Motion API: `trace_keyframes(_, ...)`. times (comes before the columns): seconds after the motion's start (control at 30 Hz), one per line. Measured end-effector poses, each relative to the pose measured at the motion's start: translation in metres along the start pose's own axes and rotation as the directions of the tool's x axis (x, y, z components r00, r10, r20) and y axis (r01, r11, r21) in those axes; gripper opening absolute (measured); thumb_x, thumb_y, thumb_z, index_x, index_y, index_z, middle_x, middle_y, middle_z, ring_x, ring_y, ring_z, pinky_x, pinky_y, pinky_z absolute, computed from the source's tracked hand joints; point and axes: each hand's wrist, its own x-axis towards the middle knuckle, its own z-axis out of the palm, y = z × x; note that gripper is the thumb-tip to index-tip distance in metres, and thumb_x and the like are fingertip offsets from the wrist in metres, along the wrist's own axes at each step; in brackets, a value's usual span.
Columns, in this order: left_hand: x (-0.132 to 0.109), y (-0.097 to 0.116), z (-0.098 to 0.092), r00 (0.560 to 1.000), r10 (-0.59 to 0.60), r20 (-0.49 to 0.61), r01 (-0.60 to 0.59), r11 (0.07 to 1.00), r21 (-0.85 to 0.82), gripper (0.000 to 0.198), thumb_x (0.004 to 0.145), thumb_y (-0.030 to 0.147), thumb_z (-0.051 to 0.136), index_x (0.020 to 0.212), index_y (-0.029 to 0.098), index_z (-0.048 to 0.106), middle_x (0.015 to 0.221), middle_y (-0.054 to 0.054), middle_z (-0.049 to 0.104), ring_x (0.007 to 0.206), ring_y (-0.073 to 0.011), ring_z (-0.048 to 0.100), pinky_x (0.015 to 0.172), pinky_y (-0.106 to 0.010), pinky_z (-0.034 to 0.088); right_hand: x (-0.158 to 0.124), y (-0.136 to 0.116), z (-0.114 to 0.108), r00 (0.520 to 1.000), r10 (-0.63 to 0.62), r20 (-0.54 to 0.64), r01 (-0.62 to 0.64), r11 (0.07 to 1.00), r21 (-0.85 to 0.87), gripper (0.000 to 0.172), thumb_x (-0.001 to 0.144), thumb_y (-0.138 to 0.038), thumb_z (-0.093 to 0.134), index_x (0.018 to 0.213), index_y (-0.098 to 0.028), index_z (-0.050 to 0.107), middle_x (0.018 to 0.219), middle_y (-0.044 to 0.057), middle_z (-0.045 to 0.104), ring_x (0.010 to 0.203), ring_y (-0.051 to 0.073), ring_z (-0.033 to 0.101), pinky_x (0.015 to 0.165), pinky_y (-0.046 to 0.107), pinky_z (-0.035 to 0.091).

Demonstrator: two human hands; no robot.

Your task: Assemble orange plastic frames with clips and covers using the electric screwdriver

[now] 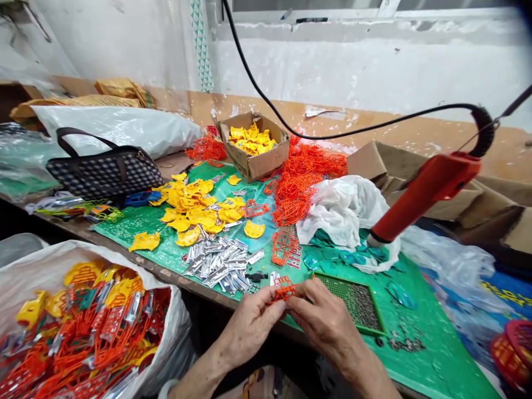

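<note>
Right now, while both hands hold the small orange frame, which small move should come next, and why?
Probably the left hand should let go and pick up one of the silver strips. The orange frame is pinched between it and the right hand, and that pile lies nearest, just beyond the left hand.

— What's cut off?
— The sack (50, 263) at lower left and the red basket (513, 349) at lower right, both by the frame's edge.
— And the orange piece (284, 288)?
— Partly hidden by fingertips (273, 299).
</note>
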Motion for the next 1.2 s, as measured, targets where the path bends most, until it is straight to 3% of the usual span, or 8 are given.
trace_keyframes(0.1,-0.002,0.0,0.0,0.995,0.101,-0.018,-0.094,0.967,0.235,0.031,0.095,0.031,0.053,0.119,0.021,0.07,0.097,-0.004,0.074,0.088,-0.0203,0.064,0.078,-0.026,0.048,-0.003,-0.005,0.005,0.991,0.096,-0.09,-0.086,0.991,0.106,0.009,0.093,-0.015,0.053,0.097,-0.019,0.06,0.09,0.006,0.062,0.081,0.015,0.059,0.07,0.026,0.052)
trace_keyframes(0.23,-0.005,0.001,0.002,0.973,0.231,-0.019,-0.214,0.927,0.307,0.031,0.095,0.024,0.053,0.12,0.025,0.07,0.108,-0.005,0.075,0.095,-0.0216,0.068,0.084,-0.027,0.049,-0.01,-0.011,0.007,0.949,0.186,-0.255,-0.159,0.98,0.123,0.016,0.09,-0.017,0.059,0.106,-0.019,0.055,0.102,0.01,0.061,0.093,0.018,0.062,0.077,0.029,0.057)
trace_keyframes(0.47,-0.009,-0.013,-0.001,0.91,0.412,0.03,-0.386,0.821,0.42,0.038,0.09,0.01,0.056,0.123,0.025,0.068,0.122,-0.008,0.072,0.11,-0.0228,0.068,0.097,-0.029,0.049,-0.017,-0.017,-0.004,0.95,0.192,-0.247,-0.159,0.976,0.148,0.017,0.09,-0.009,0.056,0.102,-0.02,0.06,0.09,0.007,0.061,0.08,0.016,0.061,0.068,0.028,0.057)
trace_keyframes(0.7,-0.015,-0.02,-0.005,0.893,0.436,0.11,-0.439,0.794,0.42,0.039,0.088,0.006,0.055,0.12,0.024,0.069,0.128,-0.01,0.067,0.116,-0.024,0.065,0.1,-0.031,0.048,-0.025,-0.016,-0.008,0.946,0.095,-0.31,-0.062,0.992,0.114,0.017,0.086,-0.006,0.058,0.095,-0.019,0.061,0.087,0.008,0.065,0.078,0.017,0.06,0.067,0.031,0.053)
trace_keyframes(0.87,-0.017,-0.027,-0.007,0.878,0.463,0.121,-0.471,0.792,0.387,0.041,0.086,0.005,0.058,0.121,0.023,0.069,0.128,-0.012,0.067,0.118,-0.0252,0.064,0.102,-0.032,0.047,-0.031,-0.015,-0.008,0.943,0.088,-0.321,-0.081,0.996,0.035,0.016,0.085,-0.008,0.062,0.096,-0.02,0.063,0.086,0.006,0.068,0.079,0.018,0.06,0.071,0.034,0.05)
trace_keyframes(1.0,-0.017,-0.021,-0.006,0.867,0.475,0.148,-0.487,0.747,0.452,0.038,0.085,0.003,0.059,0.116,0.021,0.071,0.125,-0.013,0.069,0.115,-0.0255,0.065,0.1,-0.03,0.05,-0.033,-0.016,-0.007,0.943,0.079,-0.323,-0.079,0.997,0.014,0.015,0.083,-0.007,0.063,0.093,-0.019,0.064,0.085,0.006,0.069,0.079,0.018,0.06,0.073,0.034,0.049)
trace_keyframes(1.07,-0.016,-0.017,-0.005,0.834,0.523,0.176,-0.532,0.678,0.507,0.037,0.085,0.002,0.059,0.116,0.019,0.071,0.122,-0.014,0.071,0.113,-0.0244,0.067,0.098,-0.029,0.052,-0.032,-0.016,-0.007,0.943,0.077,-0.324,-0.073,0.997,0.023,0.011,0.085,-0.009,0.062,0.091,-0.018,0.064,0.083,0.006,0.069,0.079,0.018,0.059,0.071,0.033,0.048)
trace_keyframes(1.2,-0.011,-0.013,-0.004,0.671,0.678,0.3,-0.679,0.401,0.615,0.034,0.088,0.001,0.052,0.117,0.012,0.063,0.115,-0.017,0.073,0.11,-0.0205,0.069,0.094,-0.027,0.055,-0.029,-0.014,-0.007,0.934,0.057,-0.353,-0.049,0.998,0.034,0.005,0.088,-0.013,0.061,0.088,-0.017,0.063,0.082,0.007,0.069,0.077,0.018,0.057,0.067,0.033,0.047)
